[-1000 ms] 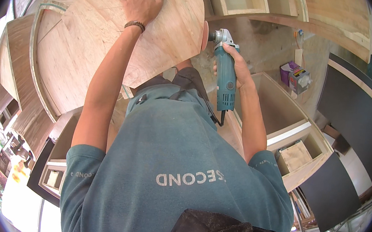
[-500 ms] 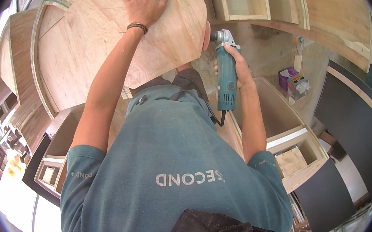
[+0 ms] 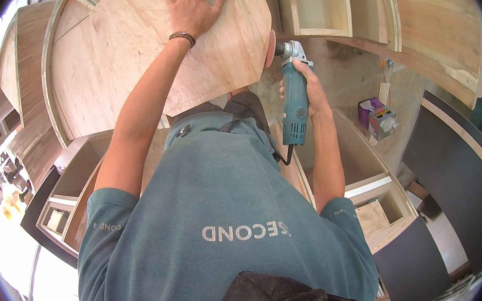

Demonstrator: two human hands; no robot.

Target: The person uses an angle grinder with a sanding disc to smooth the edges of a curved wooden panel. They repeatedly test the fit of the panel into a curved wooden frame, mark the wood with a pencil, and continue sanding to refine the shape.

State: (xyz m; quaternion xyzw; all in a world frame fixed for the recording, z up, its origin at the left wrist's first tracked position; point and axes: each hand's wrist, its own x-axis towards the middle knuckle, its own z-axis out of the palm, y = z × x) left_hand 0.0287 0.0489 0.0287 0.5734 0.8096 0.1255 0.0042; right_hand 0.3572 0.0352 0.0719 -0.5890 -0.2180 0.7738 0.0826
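My left hand (image 3: 194, 7) lies flat with fingers spread on a pale plywood panel (image 3: 121, 61). A dark bracelet circles that wrist. In my right hand (image 3: 312, 90) is a teal angle grinder (image 3: 294, 106), its body upright in the picture and its metal head at the top. The grinder's reddish sanding disc (image 3: 271, 49) stands edge-on against the panel's right edge. Whether the disc is spinning I cannot tell. A black cord (image 3: 289, 154) leaves the grinder's lower end and runs toward my lap.
Open wooden cabinet frames (image 3: 320, 9) stand at the far side, and another cabinet (image 3: 384, 209) is at my right. A purple and grey box (image 3: 377, 118) sits on the floor beyond the grinder. Dark panels (image 3: 452, 155) lean at the far right. Curved wooden pieces (image 3: 27, 63) stand at left.
The view has shifted slightly, so the panel and my left hand appear a little further right and lower. The grinder stays at the panel's edge in my right hand.
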